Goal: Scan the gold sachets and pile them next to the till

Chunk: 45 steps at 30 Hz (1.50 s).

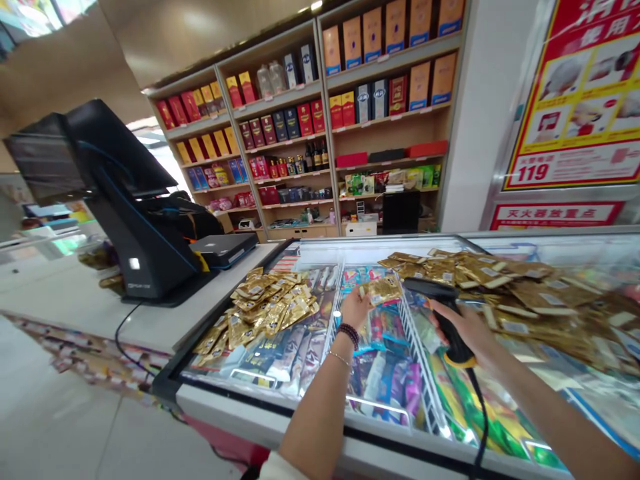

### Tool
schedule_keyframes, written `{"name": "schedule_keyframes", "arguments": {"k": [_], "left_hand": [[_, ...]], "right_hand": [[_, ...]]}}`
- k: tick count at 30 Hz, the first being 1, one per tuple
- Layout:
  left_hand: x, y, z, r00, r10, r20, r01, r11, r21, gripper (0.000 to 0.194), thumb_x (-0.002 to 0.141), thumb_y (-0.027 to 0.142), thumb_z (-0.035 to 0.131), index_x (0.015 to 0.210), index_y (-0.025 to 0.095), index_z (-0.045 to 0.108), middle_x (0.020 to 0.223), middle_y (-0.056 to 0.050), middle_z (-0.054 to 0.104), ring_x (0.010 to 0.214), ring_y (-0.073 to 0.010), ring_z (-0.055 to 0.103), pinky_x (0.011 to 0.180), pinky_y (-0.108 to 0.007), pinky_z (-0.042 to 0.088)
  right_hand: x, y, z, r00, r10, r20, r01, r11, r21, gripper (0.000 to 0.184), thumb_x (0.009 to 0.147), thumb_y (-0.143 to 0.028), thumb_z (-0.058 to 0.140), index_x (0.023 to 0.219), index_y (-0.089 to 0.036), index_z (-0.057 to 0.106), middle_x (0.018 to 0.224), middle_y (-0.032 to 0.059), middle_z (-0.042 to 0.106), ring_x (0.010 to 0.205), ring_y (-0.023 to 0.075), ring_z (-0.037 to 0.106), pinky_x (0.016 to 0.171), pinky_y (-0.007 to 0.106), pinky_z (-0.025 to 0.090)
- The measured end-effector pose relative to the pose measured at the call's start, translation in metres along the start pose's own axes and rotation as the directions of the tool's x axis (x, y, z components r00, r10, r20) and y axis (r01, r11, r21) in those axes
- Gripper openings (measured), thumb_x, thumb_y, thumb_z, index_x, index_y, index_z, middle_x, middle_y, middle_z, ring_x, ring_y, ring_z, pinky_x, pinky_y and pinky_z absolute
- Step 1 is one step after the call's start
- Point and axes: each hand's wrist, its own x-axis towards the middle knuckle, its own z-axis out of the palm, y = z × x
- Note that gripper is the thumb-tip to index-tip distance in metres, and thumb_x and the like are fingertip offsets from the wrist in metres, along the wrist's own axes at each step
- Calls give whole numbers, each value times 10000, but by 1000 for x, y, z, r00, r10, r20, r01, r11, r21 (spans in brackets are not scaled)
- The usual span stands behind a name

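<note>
My left hand [354, 308], with a beaded bracelet at the wrist, grips the edge of a gold packet [383, 291] above the freezer's glass top. In my right hand [463, 327] is a black barcode scanner [433, 291], its head turned toward that packet and its cable hanging down. To the left, a heap of gold packets [273, 303] lies on the glass. A larger pile of similar packets, some with white labels [515, 327], spreads out to the right.
Under the glass, the chest freezer [240, 407] holds wire baskets of colourful packages. A black checkout terminal [145, 220] stands on the white counter [170, 320] at left. Shelves [320, 167] of boxes and bottles line the back wall.
</note>
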Motion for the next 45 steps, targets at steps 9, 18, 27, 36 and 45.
{"name": "schedule_keyframes", "arguments": {"k": [9, 18, 27, 36, 45], "left_hand": [[-2, 11, 4, 976, -202, 75, 216, 902, -375, 123, 965, 268, 631, 1003, 175, 701, 1092, -88, 756, 1021, -205, 736, 1039, -473, 582], [-4, 17, -4, 967, -240, 83, 251, 857, -451, 129, 962, 270, 645, 1033, 176, 698, 1100, -74, 751, 996, -181, 737, 1057, -450, 576], [-3, 18, -4, 968, -236, 81, 247, 854, -458, 206, 951, 307, 661, 1120, 194, 695, 1054, -71, 753, 992, -187, 739, 1077, -496, 557], [-6, 21, -5, 963, -256, 86, 267, 853, -449, 181, 987, 229, 587, 1121, 194, 704, 1043, -53, 757, 981, -163, 735, 1111, -484, 535], [-5, 22, -9, 985, -173, -12, 155, 910, -385, 345, 977, 215, 564, 1317, 213, 622, 1216, -96, 718, 1060, -193, 728, 1072, -464, 560]], "right_hand": [[-8, 1, 4, 993, -23, 116, 50, 970, -238, 491, 756, -661, 750, 649, -211, 587, 505, -5, 578, 396, 116, 484, 419, 260, 336], [-19, -11, 11, 993, -40, 112, 76, 939, -336, 485, 821, -648, 686, 614, -225, 568, 429, -10, 552, 379, 114, 467, 456, 269, 349], [-17, -10, 7, 986, -32, 161, 92, 920, -381, 503, 826, -666, 666, 594, -229, 573, 418, 7, 559, 380, 128, 468, 478, 284, 368], [-22, -12, 11, 993, -41, 114, 81, 923, -375, 486, 810, -643, 691, 586, -229, 569, 412, 6, 556, 373, 121, 463, 461, 275, 373], [-14, -4, 15, 992, -61, 106, 89, 955, -282, 498, 749, -675, 743, 614, -228, 571, 483, -2, 564, 375, 122, 460, 415, 273, 357]]}}
